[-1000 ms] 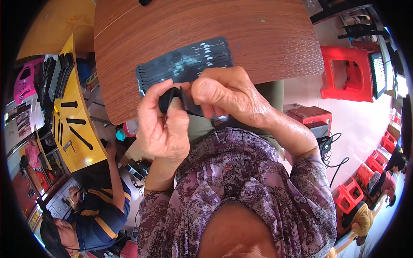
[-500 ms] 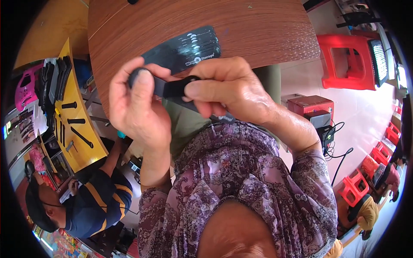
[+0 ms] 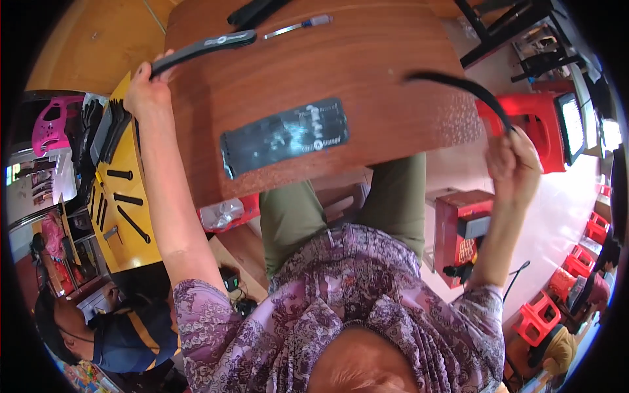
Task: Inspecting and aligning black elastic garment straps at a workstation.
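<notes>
My left hand is closed around one end of a black strap with a pale printed mark, which stretches over the far left of the brown table. Out to the right, my right hand grips a narrower black strap. That strap arches up and leftward, its free end over the table's right side. Between the hands, several flat black printed strips lie in a neat stack near the table's front edge. Both hands are well apart from this stack.
On the wooden table, a slim metal-shafted tool and more black strips lie at the far side. A yellow board with black straps stands left, near a co-worker. A red stool stands right.
My hands were together over the stack, working on black straps. They have moved wide apart, each with its own strap. The table shows farther from my body.
</notes>
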A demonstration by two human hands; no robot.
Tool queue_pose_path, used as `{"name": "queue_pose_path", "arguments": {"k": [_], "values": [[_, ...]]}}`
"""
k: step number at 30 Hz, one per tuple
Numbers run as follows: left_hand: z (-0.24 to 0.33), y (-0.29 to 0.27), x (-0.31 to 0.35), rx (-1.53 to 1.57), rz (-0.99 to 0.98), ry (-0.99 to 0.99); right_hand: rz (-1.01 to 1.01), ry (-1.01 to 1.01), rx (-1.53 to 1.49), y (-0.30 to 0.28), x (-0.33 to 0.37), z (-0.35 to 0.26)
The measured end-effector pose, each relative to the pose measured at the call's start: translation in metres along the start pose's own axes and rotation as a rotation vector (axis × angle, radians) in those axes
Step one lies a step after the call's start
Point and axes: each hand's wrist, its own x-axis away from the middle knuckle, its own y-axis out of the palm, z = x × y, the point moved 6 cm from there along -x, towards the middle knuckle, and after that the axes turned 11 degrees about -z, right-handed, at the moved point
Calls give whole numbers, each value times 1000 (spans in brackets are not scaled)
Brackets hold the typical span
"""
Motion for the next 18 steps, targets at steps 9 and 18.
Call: {"name": "queue_pose_path", "arguments": {"k": [9,18], "values": [[-89,58,37,-41,35,-60,43,33,244,11,-12,5],[-35,133,110,-1670,7,910,-102,102,365,78,-39,16]]}}
